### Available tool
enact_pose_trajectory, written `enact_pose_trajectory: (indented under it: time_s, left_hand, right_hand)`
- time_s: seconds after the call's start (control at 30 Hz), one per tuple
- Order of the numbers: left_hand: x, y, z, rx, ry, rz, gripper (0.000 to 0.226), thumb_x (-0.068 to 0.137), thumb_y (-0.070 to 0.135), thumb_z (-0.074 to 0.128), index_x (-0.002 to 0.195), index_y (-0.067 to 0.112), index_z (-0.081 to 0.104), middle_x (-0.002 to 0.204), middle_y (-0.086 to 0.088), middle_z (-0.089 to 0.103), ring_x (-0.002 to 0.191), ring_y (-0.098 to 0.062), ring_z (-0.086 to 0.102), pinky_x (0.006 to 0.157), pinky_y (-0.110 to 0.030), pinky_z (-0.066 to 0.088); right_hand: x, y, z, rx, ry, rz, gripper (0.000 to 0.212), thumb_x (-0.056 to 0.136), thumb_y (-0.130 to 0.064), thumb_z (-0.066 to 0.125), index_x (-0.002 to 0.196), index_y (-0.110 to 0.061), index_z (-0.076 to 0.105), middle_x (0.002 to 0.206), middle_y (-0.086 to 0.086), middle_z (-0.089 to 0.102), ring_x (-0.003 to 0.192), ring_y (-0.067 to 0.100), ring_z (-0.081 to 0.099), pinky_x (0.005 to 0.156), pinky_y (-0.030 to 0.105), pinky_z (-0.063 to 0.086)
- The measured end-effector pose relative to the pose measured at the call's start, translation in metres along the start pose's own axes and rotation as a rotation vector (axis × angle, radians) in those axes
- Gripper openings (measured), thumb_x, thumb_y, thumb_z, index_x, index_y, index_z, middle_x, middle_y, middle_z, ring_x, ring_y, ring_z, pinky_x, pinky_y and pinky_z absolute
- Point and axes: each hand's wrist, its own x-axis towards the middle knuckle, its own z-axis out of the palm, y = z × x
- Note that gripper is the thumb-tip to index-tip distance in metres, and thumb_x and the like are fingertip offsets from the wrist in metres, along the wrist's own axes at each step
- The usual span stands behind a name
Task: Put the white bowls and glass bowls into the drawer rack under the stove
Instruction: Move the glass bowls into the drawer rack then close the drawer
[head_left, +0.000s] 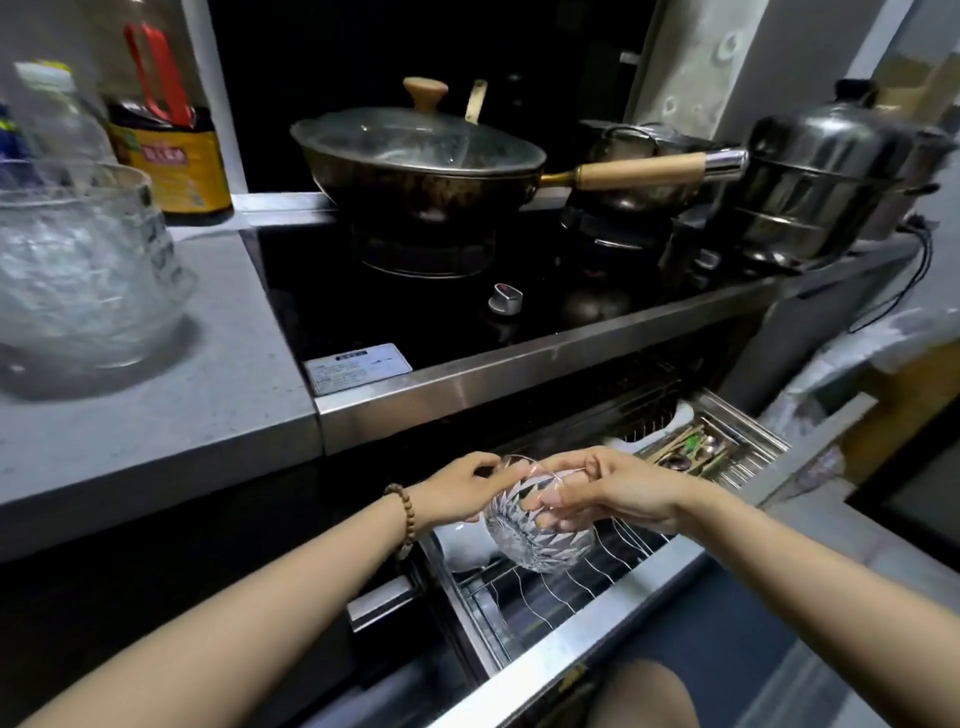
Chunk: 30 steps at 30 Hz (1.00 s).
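A cut-glass bowl (540, 540) stands on its side over the wire rack (582, 587) of the open drawer under the stove. My left hand (457, 493) holds its rim from the left, thumb and fingers curled on the edge. My right hand (608, 493) grips it from the right, with fingers curled inside the bowl. A white bowl (465, 545) sits in the rack just left of the glass bowl, partly hidden by it. More glass bowls (78, 270) are stacked on the grey counter at far left.
A lidded wok (421, 161) sits on the black stove, its wooden handle (644, 169) pointing right. A steel steamer pot (815, 176) stands at right. Bottles (166, 135) line the back left. A cutlery tray (701, 452) fills the drawer's right part. The drawer's steel front (613, 629) juts toward me.
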Motion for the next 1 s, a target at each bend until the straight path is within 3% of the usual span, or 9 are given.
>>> enact_pose_trajectory:
  time_s: [0.1, 0.17, 0.3, 0.4, 0.47, 0.6, 0.77, 1.0]
  left_hand:
    - [0.009, -0.03, 0.003, -0.029, 0.034, -0.061, 0.05, 0.088, 0.051, 0.049, 0.127, 0.018, 0.048, 0.101, 0.007, 0.058, 0.092, -0.013, 0.053, 0.076, -0.026, 0.047]
    - [0.014, -0.05, 0.004, 0.012, 0.07, -0.077, 0.054, 0.089, 0.047, 0.05, 0.132, 0.015, 0.046, 0.121, 0.001, 0.059, 0.109, -0.015, 0.057, 0.095, -0.03, 0.048]
    - [0.014, -0.083, 0.005, 0.145, 0.105, -0.023, 0.052, 0.09, 0.043, 0.051, 0.134, 0.017, 0.043, 0.137, -0.003, 0.05, 0.118, -0.009, 0.048, 0.1, -0.02, 0.037]
    - [0.011, -0.108, 0.004, 0.388, 0.105, 0.0, 0.062, 0.088, 0.052, 0.047, 0.142, 0.023, 0.032, 0.146, 0.0, 0.038, 0.133, -0.014, 0.034, 0.11, -0.026, 0.027]
    - [0.01, -0.122, 0.005, 0.533, 0.101, 0.001, 0.067, 0.088, 0.055, 0.044, 0.145, 0.025, 0.025, 0.152, 0.0, 0.028, 0.141, -0.017, 0.021, 0.117, -0.032, 0.017]
    - [0.005, -0.146, 0.013, 0.734, 0.06, -0.023, 0.072, 0.09, 0.059, 0.034, 0.149, 0.027, 0.008, 0.158, 0.005, 0.006, 0.145, -0.014, -0.003, 0.117, -0.04, -0.005]
    - [0.002, -0.167, 0.018, 0.882, 0.082, 0.011, 0.077, 0.086, 0.066, 0.019, 0.149, 0.025, 0.002, 0.158, 0.008, -0.002, 0.143, -0.009, -0.015, 0.117, -0.04, -0.01]
    - [0.004, -0.181, 0.026, 0.888, 0.129, 0.042, 0.071, 0.09, 0.062, 0.024, 0.148, 0.028, 0.003, 0.158, 0.009, -0.005, 0.141, -0.009, -0.02, 0.116, -0.04, -0.009]
  right_hand:
    - [0.017, 0.021, 0.002, 0.15, 0.042, 0.075, 0.032, 0.081, -0.007, 0.069, 0.112, -0.015, 0.066, 0.11, 0.013, 0.072, 0.089, 0.019, 0.072, 0.075, 0.023, 0.059]
    - [0.027, 0.034, 0.004, 0.228, 0.075, 0.133, 0.03, 0.084, -0.002, 0.064, 0.113, -0.009, 0.063, 0.111, 0.014, 0.071, 0.084, 0.017, 0.073, 0.064, 0.02, 0.058]
    - [0.042, 0.056, 0.005, 0.308, 0.09, 0.237, 0.028, 0.084, 0.0, 0.063, 0.111, -0.007, 0.065, 0.11, 0.015, 0.07, 0.078, 0.017, 0.072, 0.059, 0.019, 0.058]
    - [0.054, 0.072, 0.006, 0.319, 0.075, 0.308, 0.032, 0.084, 0.0, 0.063, 0.116, -0.004, 0.063, 0.111, 0.015, 0.07, 0.073, 0.013, 0.071, 0.06, 0.019, 0.056]
    - [0.063, 0.082, 0.008, 0.321, 0.043, 0.347, 0.029, 0.085, 0.001, 0.061, 0.114, -0.002, 0.062, 0.098, 0.01, 0.074, 0.075, 0.012, 0.072, 0.064, 0.022, 0.056]
    - [0.08, 0.097, 0.013, 0.36, -0.013, 0.41, 0.015, 0.087, 0.004, 0.055, 0.094, -0.004, 0.066, 0.082, 0.007, 0.076, 0.072, 0.012, 0.073, 0.061, 0.022, 0.059]
    - [0.1, 0.115, 0.014, 0.3, -0.056, 0.506, 0.013, 0.087, 0.0, 0.057, 0.095, -0.002, 0.067, 0.082, 0.006, 0.075, 0.074, 0.012, 0.071, 0.076, 0.027, 0.057]
    - [0.12, 0.128, 0.019, 0.198, -0.117, 0.587, 0.01, 0.089, -0.005, 0.056, 0.093, -0.003, 0.064, 0.083, 0.007, 0.073, 0.08, 0.015, 0.067, 0.079, 0.026, 0.055]
